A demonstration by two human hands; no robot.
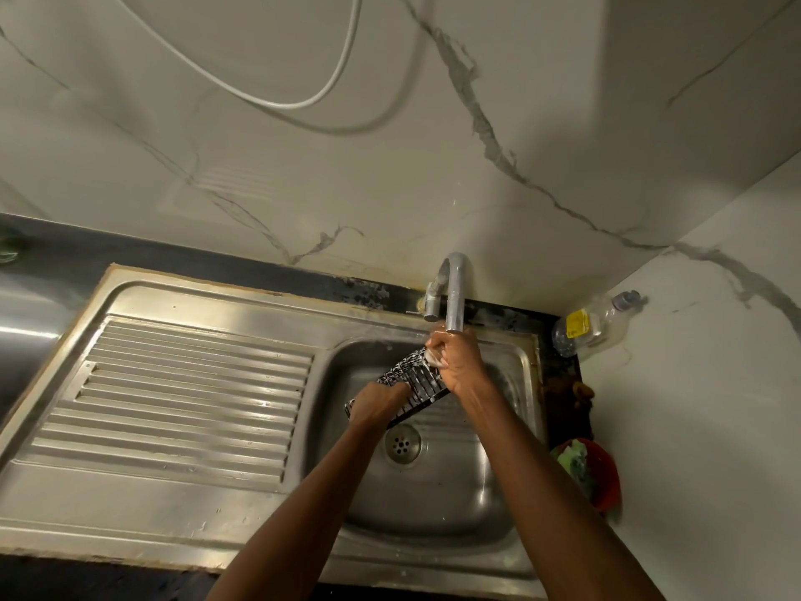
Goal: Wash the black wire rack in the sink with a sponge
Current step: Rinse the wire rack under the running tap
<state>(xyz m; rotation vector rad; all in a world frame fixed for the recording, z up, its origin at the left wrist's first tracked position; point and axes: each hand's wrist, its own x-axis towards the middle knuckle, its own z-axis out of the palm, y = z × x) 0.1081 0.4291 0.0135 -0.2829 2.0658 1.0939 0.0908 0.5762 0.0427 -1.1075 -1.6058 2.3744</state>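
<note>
Your left hand (376, 404) grips the black wire rack (405, 386) above the sink (526, 362); hold it firm. Your right hand (455, 357) closes on the soapy sponge (434, 357), so rub along each wire

Two bare forearms enter from the lower edge of the frame, one from the bottom centre and one from the bottom right, and narrow toward the middle of the picture. No sleeve covers either arm as far as the frame shows, and both wrists are bare. The left hand (376, 405) shows its back with the knuckles slightly blurred, while the right hand (455, 362) shows its back with white foam at the fingers.
</note>
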